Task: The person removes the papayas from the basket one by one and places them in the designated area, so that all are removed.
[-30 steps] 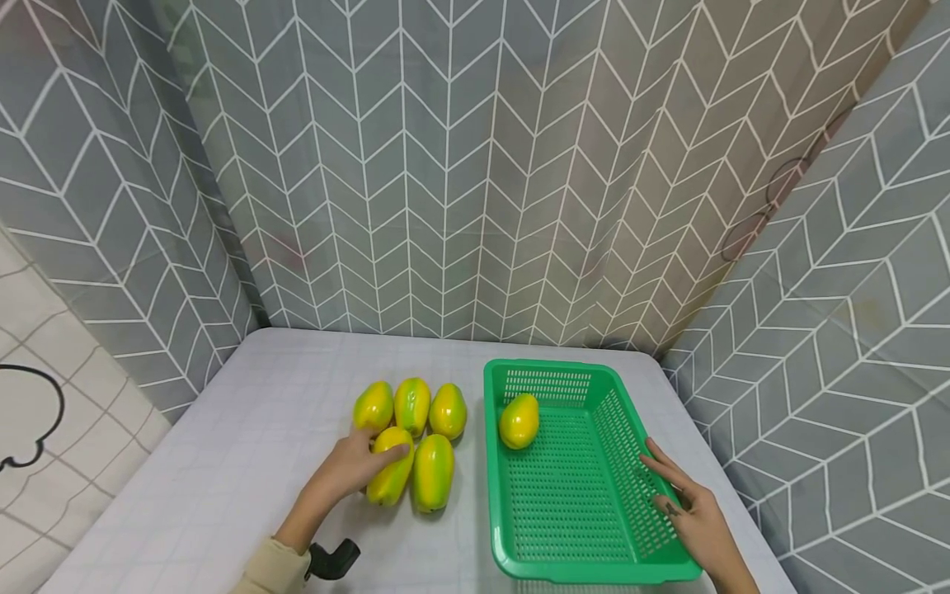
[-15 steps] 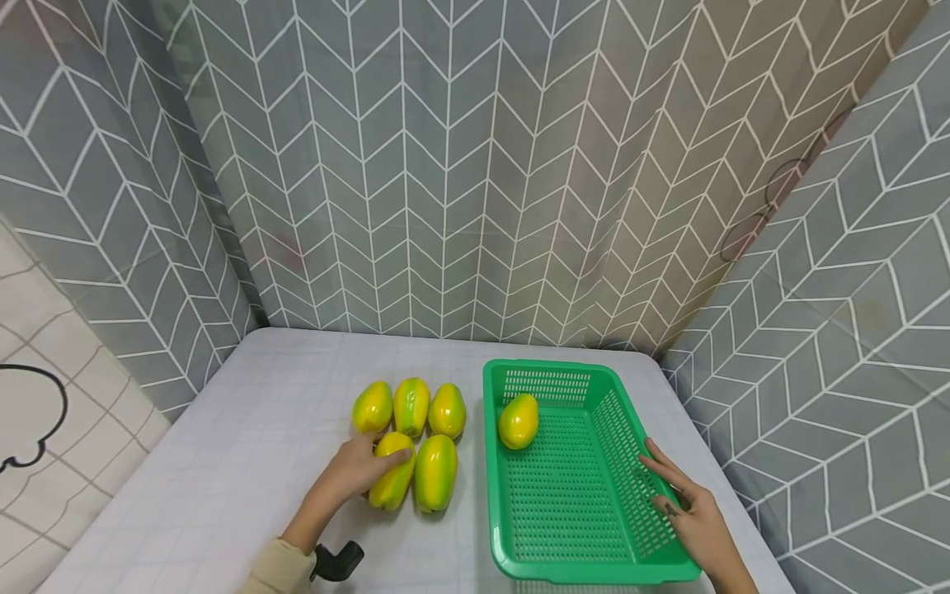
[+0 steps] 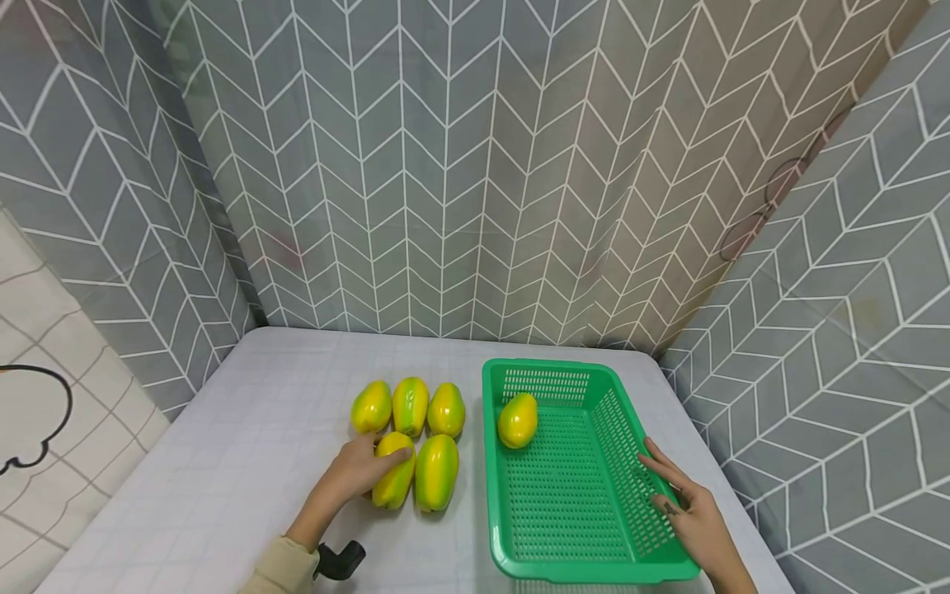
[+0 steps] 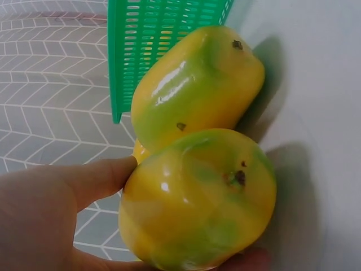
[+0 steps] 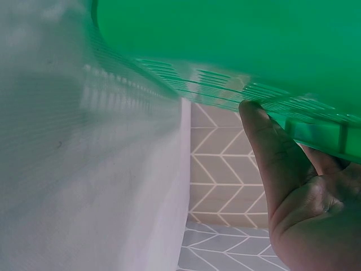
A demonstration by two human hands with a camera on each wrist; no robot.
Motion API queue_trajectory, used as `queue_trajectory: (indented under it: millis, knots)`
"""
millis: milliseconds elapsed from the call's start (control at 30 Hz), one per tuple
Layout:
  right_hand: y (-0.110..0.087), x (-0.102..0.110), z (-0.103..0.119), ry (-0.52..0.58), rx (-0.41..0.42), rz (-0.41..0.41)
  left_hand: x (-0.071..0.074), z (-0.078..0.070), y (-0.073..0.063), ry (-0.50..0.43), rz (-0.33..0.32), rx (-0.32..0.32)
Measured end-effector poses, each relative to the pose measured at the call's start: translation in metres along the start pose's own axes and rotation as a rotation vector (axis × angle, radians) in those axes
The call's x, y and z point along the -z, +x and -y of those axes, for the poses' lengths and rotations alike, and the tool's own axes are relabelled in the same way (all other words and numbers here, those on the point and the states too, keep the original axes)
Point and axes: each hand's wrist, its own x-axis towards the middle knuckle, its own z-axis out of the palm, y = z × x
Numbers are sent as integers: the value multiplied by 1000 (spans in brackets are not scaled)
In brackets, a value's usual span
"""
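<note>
My left hand (image 3: 359, 468) grips a yellow-green papaya (image 3: 393, 472), thumb on one side and fingers round the other. In the left wrist view this papaya (image 4: 197, 197) sits close to the white tabletop, its dark end spot showing. Right beside it lies another papaya (image 3: 436, 473). Just behind are three more: a left papaya (image 3: 371, 407), a middle papaya (image 3: 411, 406) and a right papaya (image 3: 446, 410). My right hand (image 3: 693, 520) rests on the right rim of a green plastic basket (image 3: 491, 495), fingers fairly straight, one digit against its outer slotted wall (image 5: 225, 93).
One papaya (image 3: 518, 421) lies inside the basket near its left wall. The basket stands on the right part of the white table (image 3: 223, 462). Grey chevron-patterned curtains (image 3: 445, 206) rise behind and beside the table. A black strap piece (image 3: 341, 561) hangs at my left wrist.
Over the last second my left hand and the gripped papaya shift slightly right and toward me. The neighbouring papaya edges right. My right hand and the basket stay nearly still.
</note>
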Motion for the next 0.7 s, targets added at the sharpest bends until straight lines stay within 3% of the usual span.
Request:
queue_trajectory:
  millis: [700]
  knots:
    - [1, -1, 0, 18, -2, -5, 8, 4, -5, 21, 8, 24]
